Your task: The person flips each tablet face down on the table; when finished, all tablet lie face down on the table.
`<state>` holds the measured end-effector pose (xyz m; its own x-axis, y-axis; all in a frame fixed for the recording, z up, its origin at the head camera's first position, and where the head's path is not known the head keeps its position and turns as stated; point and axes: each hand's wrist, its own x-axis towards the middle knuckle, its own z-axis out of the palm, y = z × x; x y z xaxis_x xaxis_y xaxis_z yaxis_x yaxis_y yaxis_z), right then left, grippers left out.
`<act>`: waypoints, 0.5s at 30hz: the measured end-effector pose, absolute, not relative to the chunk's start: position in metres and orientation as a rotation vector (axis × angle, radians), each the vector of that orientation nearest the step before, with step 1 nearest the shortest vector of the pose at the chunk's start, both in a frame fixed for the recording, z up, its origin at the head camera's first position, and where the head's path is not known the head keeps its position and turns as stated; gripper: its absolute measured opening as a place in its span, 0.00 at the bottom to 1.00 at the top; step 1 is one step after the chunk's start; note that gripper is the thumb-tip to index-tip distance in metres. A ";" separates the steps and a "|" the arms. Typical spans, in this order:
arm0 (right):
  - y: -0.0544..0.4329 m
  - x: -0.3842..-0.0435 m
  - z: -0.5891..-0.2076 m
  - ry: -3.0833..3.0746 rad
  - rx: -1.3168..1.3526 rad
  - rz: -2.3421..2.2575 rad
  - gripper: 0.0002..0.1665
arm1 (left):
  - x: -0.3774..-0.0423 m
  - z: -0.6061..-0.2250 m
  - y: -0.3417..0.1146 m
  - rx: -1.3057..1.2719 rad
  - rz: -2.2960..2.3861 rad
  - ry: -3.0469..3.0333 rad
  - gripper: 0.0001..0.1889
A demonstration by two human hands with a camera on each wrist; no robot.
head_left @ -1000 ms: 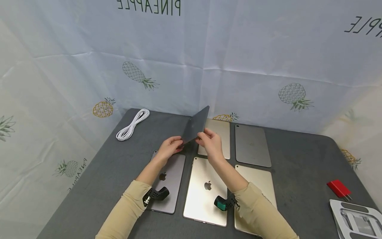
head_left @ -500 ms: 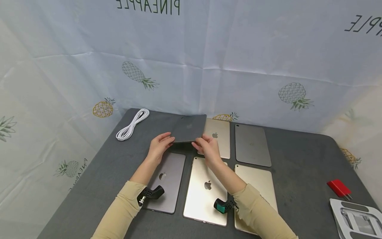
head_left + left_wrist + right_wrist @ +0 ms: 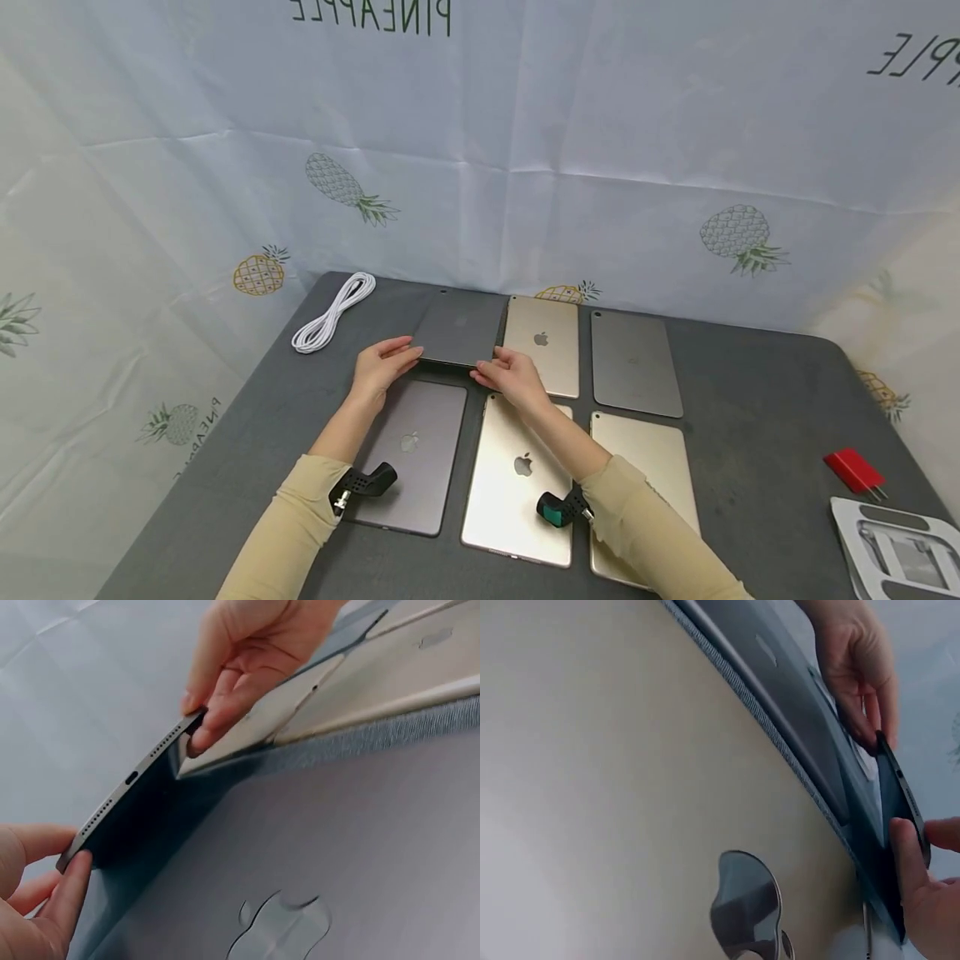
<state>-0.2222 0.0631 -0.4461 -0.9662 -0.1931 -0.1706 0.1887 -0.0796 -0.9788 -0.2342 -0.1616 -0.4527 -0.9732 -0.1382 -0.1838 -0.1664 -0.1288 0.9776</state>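
A dark grey tablet (image 3: 461, 327) lies back-up at the far left of the row, its near edge lifted off the table. My left hand (image 3: 375, 372) pinches its near left corner between thumb and fingers. At the near right corner, my right hand (image 3: 516, 379) pinches the same edge. The charging port and speaker holes of that tablet edge (image 3: 132, 778) show in the left wrist view. Below the left hand lies a grey tablet (image 3: 431, 425) with an apple logo. A gold tablet (image 3: 510, 517) lies under the right forearm.
Farther back lie another gold tablet (image 3: 551, 354) and a grey tablet (image 3: 637, 367). One more gold tablet (image 3: 645, 450) is partly hidden by the right sleeve. A coiled white cable (image 3: 330, 318) lies far left; a red charger plug (image 3: 853, 470) and silver folding stand (image 3: 892, 533) lie right.
The dark grey tablet has swung from steeply tilted to nearly flat and shifted left, uncovering the far gold tablet. Both hands have moved left with it, still pinching its near edge.
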 end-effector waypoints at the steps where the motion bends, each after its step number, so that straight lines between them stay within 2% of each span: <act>1: 0.063 -0.224 -0.447 1.972 -0.037 -2.092 0.37 | -0.234 -0.453 -0.163 -0.366 2.306 2.082 0.24; 9: 0.064 -0.236 -0.446 2.503 -0.191 -1.497 0.42 | -0.230 -0.454 -0.175 -0.374 2.000 2.379 0.23; 15: 0.061 -0.243 -0.452 2.627 -0.312 -1.303 0.39 | -0.229 -0.457 -0.180 -0.372 1.795 2.558 0.22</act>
